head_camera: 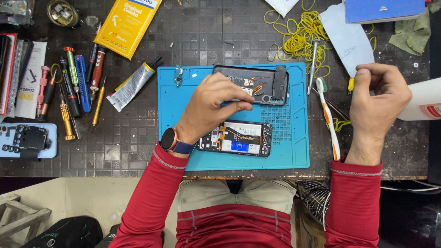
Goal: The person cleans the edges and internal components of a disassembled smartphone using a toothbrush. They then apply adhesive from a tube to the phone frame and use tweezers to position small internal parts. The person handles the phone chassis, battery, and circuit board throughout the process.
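A dark tiled workbench (138, 151) carried a blue silicone repair mat (294, 151), and on it lay two phone parts: a dark rear frame (271, 85) at the far edge and, nearer the person, an opened phone (243, 138) with its battery and boards exposed. The left hand (209, 108) hovered between them, fingers pinched narrowly on what looked like a thin flat piece, too small to name, just above the rear frame. The right hand (379, 98) was off the mat to the right, curled around the neck of a white plastic bottle (425, 105). Judging by this, the step in hand was disassembly or cleaning of the frame; the next move would call for a steady, light grip on the small piece and careful handling of the bottle. A toothbrush (330, 119) lay beside the mat, with a glue tube (131, 87) and screwdrivers (73, 87) to the left.
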